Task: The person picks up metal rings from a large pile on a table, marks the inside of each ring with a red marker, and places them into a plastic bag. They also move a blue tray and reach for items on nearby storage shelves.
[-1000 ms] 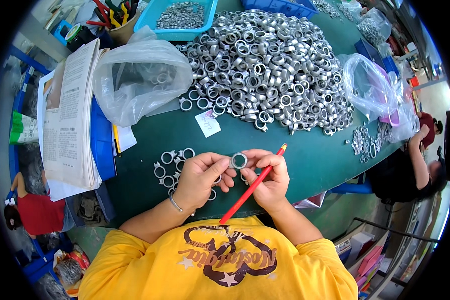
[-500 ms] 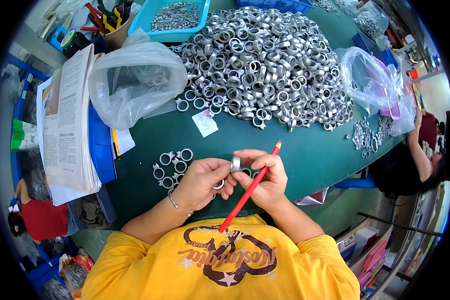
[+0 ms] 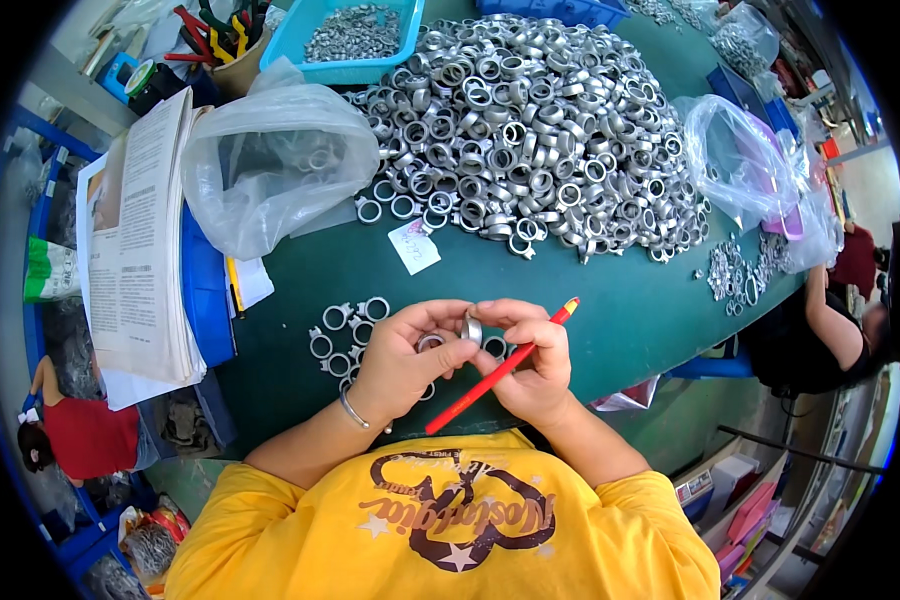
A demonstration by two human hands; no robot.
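A silvery metal ring (image 3: 472, 328) is pinched upright between the fingertips of my left hand (image 3: 395, 365) and those of my right hand (image 3: 538, 375). My left fingers also curl around a second metal ring (image 3: 430, 342). Across my right hand lies a red pencil (image 3: 475, 392), slanting from lower left to upper right. Beside my left hand, several loose rings with small lugs (image 3: 337, 318) rest on the green tabletop (image 3: 330, 262). A few more rings (image 3: 495, 346) show behind my fingers, partly hidden.
Beyond my hands rises a large heap of metal rings (image 3: 540, 130). A clear plastic bag (image 3: 270, 215) and a stack of papers (image 3: 140, 250) stand at left. A light-blue tray (image 3: 345, 70) holds small metal parts. Small parts (image 3: 735, 275) lie at right, near a person in black (image 3: 810, 330).
The red pencil has tilted flatter, its lower end lifting off my shirt. The pinched ring has turned slightly between my fingers, and the second ring has shifted upward in my left hand.
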